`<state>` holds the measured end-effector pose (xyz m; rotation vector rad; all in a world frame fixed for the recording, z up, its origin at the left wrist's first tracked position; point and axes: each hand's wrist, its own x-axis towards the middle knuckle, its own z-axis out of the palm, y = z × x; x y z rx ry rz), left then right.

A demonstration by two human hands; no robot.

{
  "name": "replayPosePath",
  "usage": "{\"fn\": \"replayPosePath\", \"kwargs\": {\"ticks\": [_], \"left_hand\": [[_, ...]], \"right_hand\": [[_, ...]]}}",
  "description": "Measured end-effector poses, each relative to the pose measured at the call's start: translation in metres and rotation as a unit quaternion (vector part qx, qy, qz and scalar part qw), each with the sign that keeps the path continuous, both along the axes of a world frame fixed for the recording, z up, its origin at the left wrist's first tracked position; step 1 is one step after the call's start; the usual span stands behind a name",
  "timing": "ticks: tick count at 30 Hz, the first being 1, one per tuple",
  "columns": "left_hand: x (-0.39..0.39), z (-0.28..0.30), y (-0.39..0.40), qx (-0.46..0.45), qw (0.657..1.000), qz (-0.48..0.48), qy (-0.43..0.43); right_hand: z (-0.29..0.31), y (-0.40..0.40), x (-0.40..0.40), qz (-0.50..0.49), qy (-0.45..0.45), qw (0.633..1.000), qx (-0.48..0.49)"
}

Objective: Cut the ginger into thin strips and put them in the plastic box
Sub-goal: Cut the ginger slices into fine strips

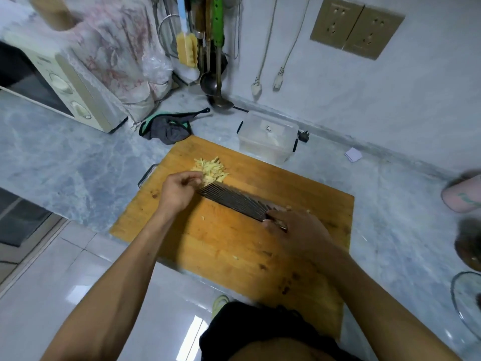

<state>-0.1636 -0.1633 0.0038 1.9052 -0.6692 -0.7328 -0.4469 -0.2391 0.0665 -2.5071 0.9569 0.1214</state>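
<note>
Gathering ginger strips [210,169] onto the knife [234,199]

Our left hand [179,190] pinches light, loose strips; our right hand [294,227] grips the knife handle.

A grey-veined marble counter [65,162] meets a pale marble wall [364,95] carrying 2 gold sockets [356,27]. A cream microwave [59,82] sits left; ladles [216,82] hang in the corner. Glossy floor tiles [52,282] reflect light below.
</note>
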Motion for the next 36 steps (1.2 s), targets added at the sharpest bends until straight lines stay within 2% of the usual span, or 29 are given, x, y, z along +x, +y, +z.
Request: {"fn": "replayPosePath", "kwargs": {"ticks": [2,6,9,13,19,23,26,30,36], "left_hand": [[0.008,0.003,0.000,0.009,0.999,-0.015,-0.027],[0.012,0.015,-0.001,0.018,0.988,-0.064,-0.136],[0.005,0.025,-0.001,0.023,0.975,-0.126,-0.180],[-0.006,0.019,0.006,0.052,0.959,-0.201,-0.193],[-0.010,0.024,0.020,0.042,0.952,-0.205,-0.225],[-0.003,0.033,0.023,0.073,0.950,-0.221,-0.210],[-0.005,0.043,0.026,0.101,0.950,-0.219,-0.198],[-0.009,0.048,0.022,0.073,0.970,-0.184,-0.141],[0.011,0.028,0.011,0.047,0.978,-0.168,-0.115]], "right_hand": [[0.003,0.002,0.001,0.018,0.021,0.999,-0.022],[-0.002,0.009,0.005,0.045,0.046,0.996,-0.055],[-0.007,0.011,0.008,0.049,0.046,0.996,-0.066],[-0.004,0.021,0.010,0.078,0.029,0.990,-0.113],[-0.003,0.043,0.008,0.085,0.038,0.982,-0.166],[-0.001,0.063,0.009,0.065,0.007,0.982,-0.175],[-0.002,0.075,0.009,0.068,-0.041,0.966,-0.246],[-0.006,0.081,0.010,0.064,-0.077,0.945,-0.310],[-0.018,0.068,0.004,0.064,-0.092,0.946,-0.303]]}}
